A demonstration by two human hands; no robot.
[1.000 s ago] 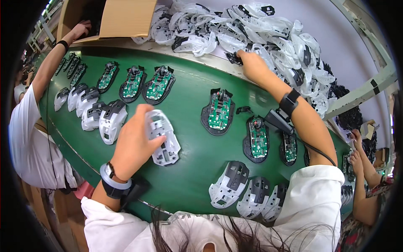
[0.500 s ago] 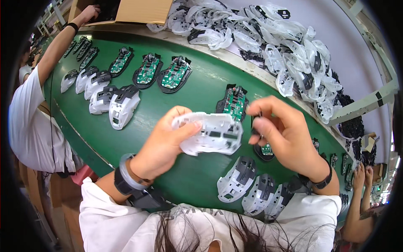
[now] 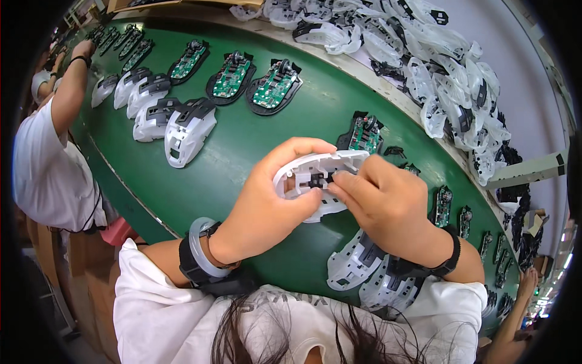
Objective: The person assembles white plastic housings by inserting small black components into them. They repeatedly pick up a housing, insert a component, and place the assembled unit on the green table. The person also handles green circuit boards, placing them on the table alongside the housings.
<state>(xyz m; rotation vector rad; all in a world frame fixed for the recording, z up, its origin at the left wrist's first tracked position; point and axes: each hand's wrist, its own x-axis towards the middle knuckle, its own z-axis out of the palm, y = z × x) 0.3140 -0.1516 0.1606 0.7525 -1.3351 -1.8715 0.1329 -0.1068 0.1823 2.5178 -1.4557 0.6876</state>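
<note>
My left hand (image 3: pixel 260 203) grips a white mouse top shell (image 3: pixel 312 162), thumb inside it and fingers round its outer side. The shell is tilted so its hollow underside faces me. Inside it sits a small black plastic part (image 3: pixel 316 180). My right hand (image 3: pixel 394 206) is closed in a pinch at this part, fingertips within the shell; they cover some of the part. Just beyond my hands a mouse base with a green circuit board (image 3: pixel 365 134) lies on the table, with a small black piece (image 3: pixel 394 151) beside it.
More mouse bases (image 3: pixel 274 88) and white-and-grey shells (image 3: pixel 190 130) stand in rows on the green table (image 3: pixel 242 145). Other shells (image 3: pixel 354 261) lie close to my body. A heap of white shells (image 3: pixel 436 91) fills the far ledge. A co-worker's arm (image 3: pixel 70 91) reaches in at left.
My right hand has moved left, bringing the small black part into the shell. My left hand has turned the shell more upright. The view has shifted, and the co-worker's hand has left the box.
</note>
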